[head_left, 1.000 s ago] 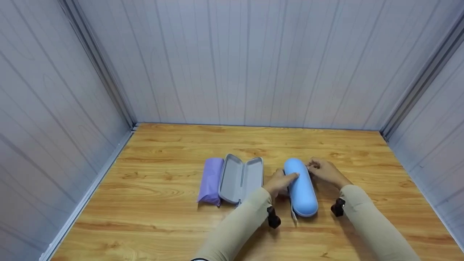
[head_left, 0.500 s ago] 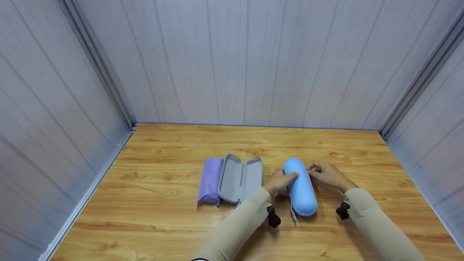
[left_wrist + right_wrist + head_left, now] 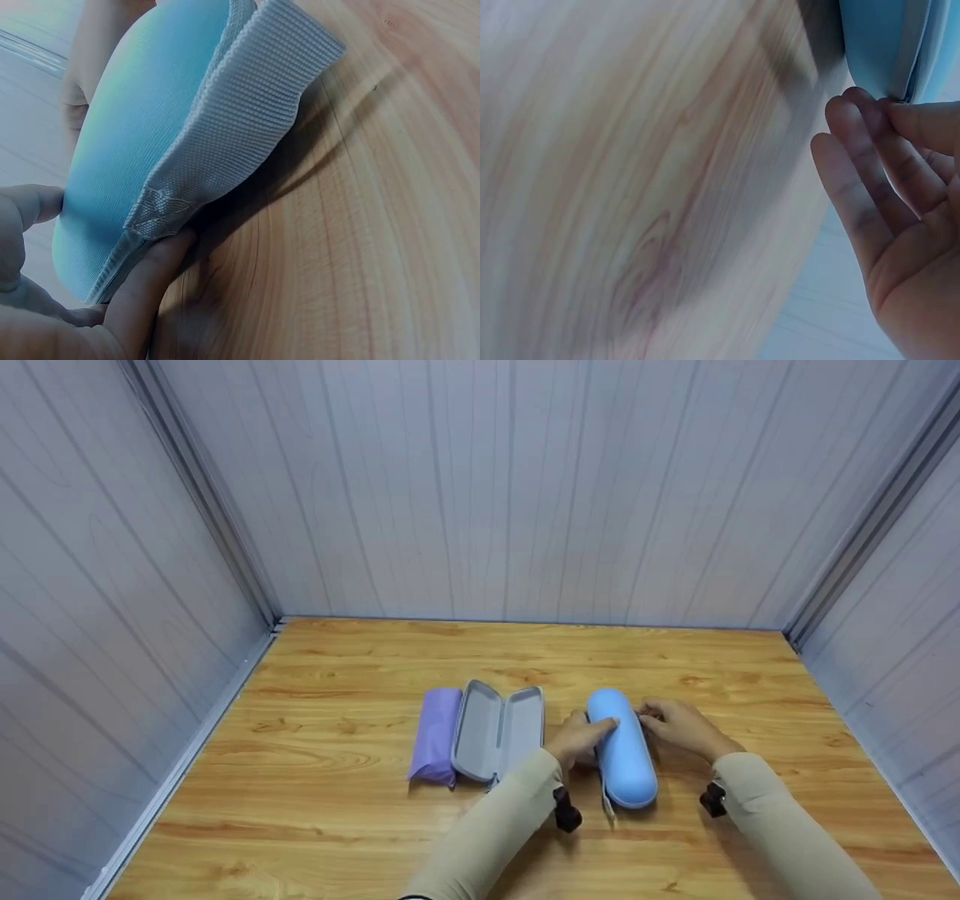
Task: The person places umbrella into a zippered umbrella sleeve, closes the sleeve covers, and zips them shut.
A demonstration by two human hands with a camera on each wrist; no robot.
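A light blue zip case (image 3: 624, 757), long and rounded at both ends, lies on the wooden table. My left hand (image 3: 579, 737) grips its left side, thumb on top and fingers low against the edge. A grey webbing strap (image 3: 232, 112) hangs along that side in the left wrist view. On the other side, my right hand (image 3: 679, 727) pinches with thumb and forefinger at the zip seam (image 3: 913, 49) near the far end. The zipper pull is hidden between those fingertips; the other fingers stay loosely extended.
Left of my left hand, a grey hard case (image 3: 480, 731) lies unfolded, its lining facing up. A purple pouch (image 3: 435, 735) lies against its left side. Pale panelled walls (image 3: 510, 495) enclose the wooden table (image 3: 315, 780) at the back and sides.
My right hand has shifted slightly toward me and to the right along the case's edge. The left hand and the blue case stay in place.
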